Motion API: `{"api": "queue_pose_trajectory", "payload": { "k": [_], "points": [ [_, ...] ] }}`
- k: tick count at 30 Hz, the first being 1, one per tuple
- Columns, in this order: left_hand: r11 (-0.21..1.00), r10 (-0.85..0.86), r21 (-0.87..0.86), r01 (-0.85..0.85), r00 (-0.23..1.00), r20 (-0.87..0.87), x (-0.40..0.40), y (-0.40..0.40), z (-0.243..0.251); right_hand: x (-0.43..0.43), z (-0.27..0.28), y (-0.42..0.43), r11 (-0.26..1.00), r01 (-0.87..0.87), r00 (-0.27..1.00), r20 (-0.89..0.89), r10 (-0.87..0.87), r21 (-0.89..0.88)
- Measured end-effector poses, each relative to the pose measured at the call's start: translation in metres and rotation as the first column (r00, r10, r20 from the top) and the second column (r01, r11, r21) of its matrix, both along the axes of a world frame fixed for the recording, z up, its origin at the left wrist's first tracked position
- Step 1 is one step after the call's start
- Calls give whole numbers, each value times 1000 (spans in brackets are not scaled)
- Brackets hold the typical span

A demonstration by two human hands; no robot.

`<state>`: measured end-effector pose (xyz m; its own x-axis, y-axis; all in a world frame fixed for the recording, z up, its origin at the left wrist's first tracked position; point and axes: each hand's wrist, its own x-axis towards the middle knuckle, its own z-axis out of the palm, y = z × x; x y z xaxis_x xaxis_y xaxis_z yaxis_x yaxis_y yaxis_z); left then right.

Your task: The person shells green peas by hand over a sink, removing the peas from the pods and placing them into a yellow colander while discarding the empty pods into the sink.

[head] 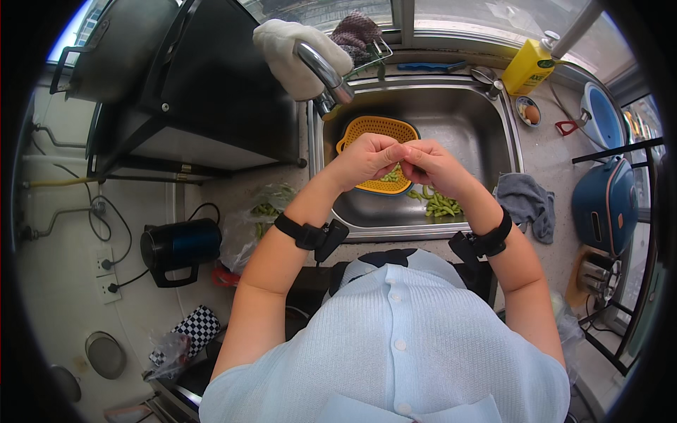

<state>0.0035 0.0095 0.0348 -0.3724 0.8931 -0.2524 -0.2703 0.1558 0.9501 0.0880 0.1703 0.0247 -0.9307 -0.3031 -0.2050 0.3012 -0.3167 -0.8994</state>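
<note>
Both hands meet over a yellow plastic colander [376, 126] in the stainless steel sink [455, 127]. My left hand [370, 157] and my right hand [431, 165] touch at thumbs and fingertips, fingers curled in. Whatever they may pinch between them is too small or hidden to make out. Shelled green beans [391, 174] lie in the colander, partly covered by the hands. Green soybean pods [441, 204] are heaped on the sink floor below my right hand. More pods [264, 210] sit in a clear plastic bag left of the sink.
A chrome faucet [323, 66] draped with a white cloth reaches over the sink's back left corner. A grey cloth [525, 201] hangs by the right rim. A yellow bottle [529, 66] and a small bowl with an egg [530, 113] stand back right; an electric kettle [182, 248] is at left.
</note>
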Motion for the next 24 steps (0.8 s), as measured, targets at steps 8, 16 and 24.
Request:
{"api": "queue_pose_trajectory", "payload": {
  "k": [8,16,24],
  "points": [
    [998,41,36,-48,984,175,3,-1,-10,4,-7,-2,992,67,995,85,-58,-109],
    [999,-46,29,40,963,264,0,-5,-18,0,-9,-3,994,-14,999,-36,17,106],
    [998,48,32,-54,987,153,4,-3,-25,-1,-5,-1,987,45,999,-29,-41,151]
  ]
}}
